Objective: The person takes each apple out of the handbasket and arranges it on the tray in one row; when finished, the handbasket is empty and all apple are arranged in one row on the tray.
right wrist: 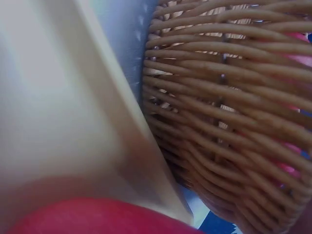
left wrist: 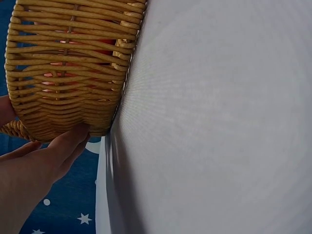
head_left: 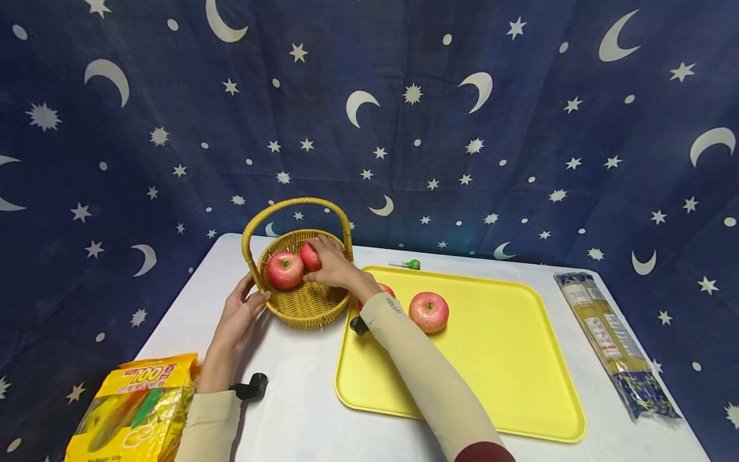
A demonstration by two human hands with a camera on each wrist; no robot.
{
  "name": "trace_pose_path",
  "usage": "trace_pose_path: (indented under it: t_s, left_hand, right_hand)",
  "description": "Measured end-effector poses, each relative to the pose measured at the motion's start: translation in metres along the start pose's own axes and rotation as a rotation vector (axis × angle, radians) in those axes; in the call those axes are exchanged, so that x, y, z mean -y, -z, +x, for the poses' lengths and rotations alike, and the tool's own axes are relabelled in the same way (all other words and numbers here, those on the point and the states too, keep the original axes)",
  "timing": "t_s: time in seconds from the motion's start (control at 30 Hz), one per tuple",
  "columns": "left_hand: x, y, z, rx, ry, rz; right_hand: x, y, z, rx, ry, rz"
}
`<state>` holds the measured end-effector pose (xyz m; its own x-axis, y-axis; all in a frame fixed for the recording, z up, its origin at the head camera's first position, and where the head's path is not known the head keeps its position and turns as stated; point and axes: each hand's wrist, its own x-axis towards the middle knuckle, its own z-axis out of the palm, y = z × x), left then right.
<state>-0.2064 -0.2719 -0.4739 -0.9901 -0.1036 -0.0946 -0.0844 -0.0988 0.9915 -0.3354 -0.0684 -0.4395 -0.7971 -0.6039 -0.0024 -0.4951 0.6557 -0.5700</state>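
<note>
A round wicker basket (head_left: 306,319) with a tall arched handle stands on the white table. Inside it lies a red apple (head_left: 285,270). My right hand (head_left: 331,264) reaches over the rim and grips a second apple (head_left: 310,256) beside the first one. At the basket's near left, my left hand (head_left: 235,316) holds its side by the handle's base; in the left wrist view, fingers (left wrist: 68,144) lie against the woven wall. A third apple (head_left: 429,312) sits on the yellow tray (head_left: 496,359), with another apple (head_left: 385,290) partly hidden behind my right forearm.
A yellow snack bag (head_left: 138,410) lies at the table's left front. Along the right edge is a long clear packet (head_left: 614,343). A small green-topped item (head_left: 412,264) rests behind the tray. A dark blue star-and-moon cloth (head_left: 404,128) hangs at the back.
</note>
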Motion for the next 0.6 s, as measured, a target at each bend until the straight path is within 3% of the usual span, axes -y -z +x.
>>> trace_pose_path:
  t_s: [0.3, 0.6]
  left_hand:
    - [0.002, 0.000, -0.001, 0.004, 0.005, -0.006]
    - [0.000, -0.001, 0.001, 0.000, 0.008, 0.001]
  right_hand:
    - [-0.001, -0.003, -0.008, -0.034, -0.024, -0.046]
    - [0.000, -0.001, -0.022, -0.008, -0.032, -0.086]
